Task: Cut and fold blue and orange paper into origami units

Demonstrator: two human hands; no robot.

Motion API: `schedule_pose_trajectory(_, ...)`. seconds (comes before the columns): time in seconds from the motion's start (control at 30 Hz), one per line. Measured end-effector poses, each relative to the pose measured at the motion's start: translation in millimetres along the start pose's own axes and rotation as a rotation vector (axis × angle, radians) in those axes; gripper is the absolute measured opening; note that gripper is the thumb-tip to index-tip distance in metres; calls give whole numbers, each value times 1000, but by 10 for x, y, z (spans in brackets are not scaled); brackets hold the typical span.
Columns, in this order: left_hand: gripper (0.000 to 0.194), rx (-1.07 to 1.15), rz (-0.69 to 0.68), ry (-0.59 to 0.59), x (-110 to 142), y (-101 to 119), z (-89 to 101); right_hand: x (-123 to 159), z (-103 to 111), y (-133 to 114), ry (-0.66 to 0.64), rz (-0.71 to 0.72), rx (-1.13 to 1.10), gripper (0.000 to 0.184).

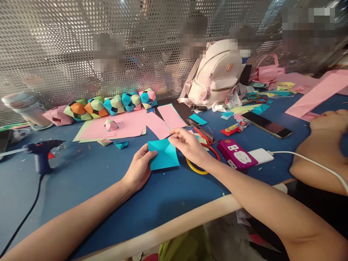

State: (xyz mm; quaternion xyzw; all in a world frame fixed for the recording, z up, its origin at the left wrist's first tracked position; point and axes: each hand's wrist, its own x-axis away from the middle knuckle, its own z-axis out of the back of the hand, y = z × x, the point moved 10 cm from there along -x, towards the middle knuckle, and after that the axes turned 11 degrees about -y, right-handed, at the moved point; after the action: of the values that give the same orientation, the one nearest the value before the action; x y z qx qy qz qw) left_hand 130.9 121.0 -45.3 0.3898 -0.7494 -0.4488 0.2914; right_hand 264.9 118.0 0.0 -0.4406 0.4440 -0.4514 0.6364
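A square sheet of blue paper (163, 156) is held up between my two hands, above the blue table. My left hand (139, 166) pinches its left edge, thumb on top. At the upper right corner, the fingertips of my right hand (187, 143) grip the same sheet. Scissors with red and yellow handles (197, 170) lie partly hidden under my right hand. Beyond the sheet are pink paper strips (171, 117) and a small folded blue paper piece (121, 144).
Folded paper balls (112, 105) line the back by a perforated metal screen. A glue gun (42, 154) stands left, its cord trailing forward. To the right are a purple power socket (236, 154), a phone (266, 124) and another person's arm (312, 152). A backpack (217, 76) sits behind.
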Motion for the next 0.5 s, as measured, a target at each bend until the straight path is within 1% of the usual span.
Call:
schedule_pose_trajectory(0.13,19,17,-70,52,-21,41,97,12,-31,17,-1,-13,-80,25)
schedule_pose_trajectory(0.27,18,24,-92,55,-26,56,113,21,-99,25,-33,-14,-110,26)
schedule_pose_trajectory(0.4,21,28,-71,47,-13,36,81,24,-141,9,-51,9,-42,19)
schedule_pose_trajectory(0.5,25,8,-62,16,-12,27,39,24,-130,29,-29,4,28,25)
